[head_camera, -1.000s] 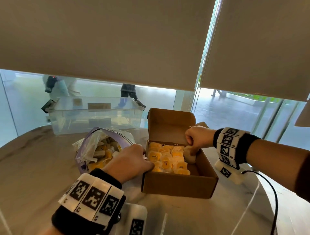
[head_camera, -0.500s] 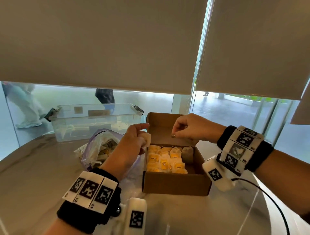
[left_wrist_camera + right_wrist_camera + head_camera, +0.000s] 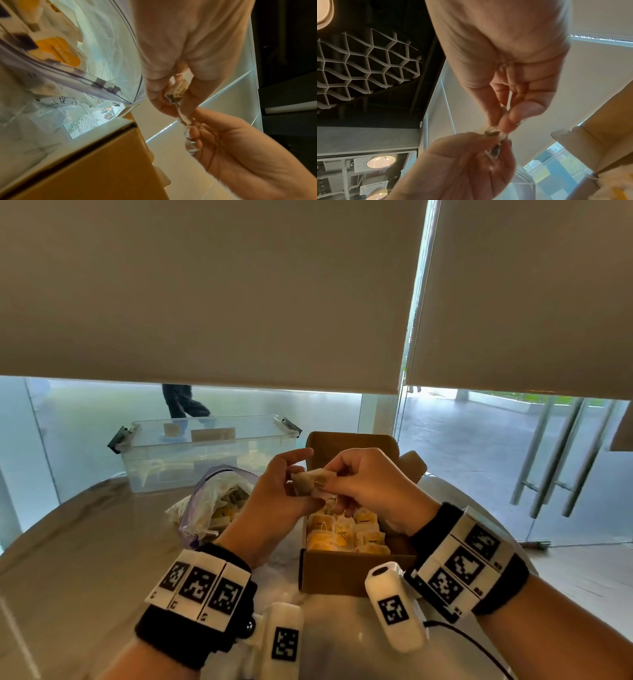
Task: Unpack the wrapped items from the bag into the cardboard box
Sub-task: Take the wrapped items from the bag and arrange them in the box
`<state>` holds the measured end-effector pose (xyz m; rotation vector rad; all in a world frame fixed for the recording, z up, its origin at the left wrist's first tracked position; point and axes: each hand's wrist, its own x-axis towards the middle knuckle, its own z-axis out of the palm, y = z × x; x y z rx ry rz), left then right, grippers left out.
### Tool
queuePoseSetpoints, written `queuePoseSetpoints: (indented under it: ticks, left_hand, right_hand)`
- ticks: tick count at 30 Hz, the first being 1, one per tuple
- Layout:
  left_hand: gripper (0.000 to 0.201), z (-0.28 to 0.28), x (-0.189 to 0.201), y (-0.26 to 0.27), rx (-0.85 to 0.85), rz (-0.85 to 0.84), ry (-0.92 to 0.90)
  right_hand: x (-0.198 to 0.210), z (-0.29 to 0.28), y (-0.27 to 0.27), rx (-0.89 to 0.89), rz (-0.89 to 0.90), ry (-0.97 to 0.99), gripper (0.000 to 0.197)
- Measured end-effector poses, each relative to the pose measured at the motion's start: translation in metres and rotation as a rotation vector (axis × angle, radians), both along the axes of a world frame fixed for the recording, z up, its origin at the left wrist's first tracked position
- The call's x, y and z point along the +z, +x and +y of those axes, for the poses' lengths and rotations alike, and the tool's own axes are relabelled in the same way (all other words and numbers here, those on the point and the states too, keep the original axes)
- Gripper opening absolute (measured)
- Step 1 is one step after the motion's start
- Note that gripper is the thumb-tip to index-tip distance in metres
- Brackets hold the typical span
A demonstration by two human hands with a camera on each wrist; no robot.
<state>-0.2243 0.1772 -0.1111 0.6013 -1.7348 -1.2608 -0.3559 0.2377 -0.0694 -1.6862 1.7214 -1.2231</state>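
Both hands — left hand point(image 3: 274, 494), right hand point(image 3: 368, 487) — pinch one wrapped item point(image 3: 310, 481) between them above the box point(image 3: 356, 570), its near half filled with yellow packets point(image 3: 346, 534). Left of it lies the bag point(image 3: 212, 501) — farther back, a clear bin point(image 3: 205, 450).

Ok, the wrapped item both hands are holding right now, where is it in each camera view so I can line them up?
Head: the wrapped item sits centre frame, pinched between left hand and right hand, above the cardboard box.
Left wrist: centre right, in the fingers, above the box wall.
Right wrist: lower centre, where the fingertips meet; box at right edge.
Shared landmark: the cardboard box.
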Motion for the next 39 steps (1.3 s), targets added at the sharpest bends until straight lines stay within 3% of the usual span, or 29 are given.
queuePoseSetpoints:
  ticks: [5,7,10,15,19,22,27,32,35,39]
  left_hand:
    - [0.022,-0.002,0.004,0.001,-0.129,0.224,0.291]
    - [0.030,-0.003,0.004,0.002,-0.165,0.263,0.373]
    - [0.042,-0.001,0.004,0.001,-0.218,0.183,0.412]
    - [0.027,0.003,0.003,-0.002,-0.226,0.143,0.372]
    - [0.032,0.001,0.004,-0.002,-0.128,0.143,0.285]
    - [0.035,0.003,0.003,-0.004,-0.082,0.103,0.201]
    - [0.029,0.002,0.000,-0.004,-0.051,0.043,0.117]
    - [0.025,-0.003,-0.004,-0.004,0.019,-0.153,0.046]
    - [0.023,-0.008,-0.009,0.000,0.071,-0.263,-0.003]
    - [0.034,-0.009,-0.013,0.001,0.081,-0.428,-0.069]
  right_hand:
    - [0.003,0.007,-0.010,0.028,-0.019,-0.057,0.015]
    - [0.003,0.009,-0.013,0.045,-0.036,-0.092,0.020]
    - [0.004,0.007,-0.013,0.081,-0.022,-0.150,0.024]
    - [0.004,0.003,-0.011,0.100,0.035,-0.176,0.025]
    - [0.004,0.002,-0.013,0.051,0.068,-0.139,0.023]
    - [0.008,0.003,-0.013,0.004,-0.034,-0.076,0.014]
    - [0.011,0.006,-0.014,0.065,-0.004,0.070,0.012]
    - [0.021,0.012,-0.026,0.038,-0.069,0.168,0.015]
    - [0.028,0.015,-0.049,-0.048,0.066,0.127,0.019]
    - [0.026,0.012,-0.085,-0.108,0.316,0.170,0.018]
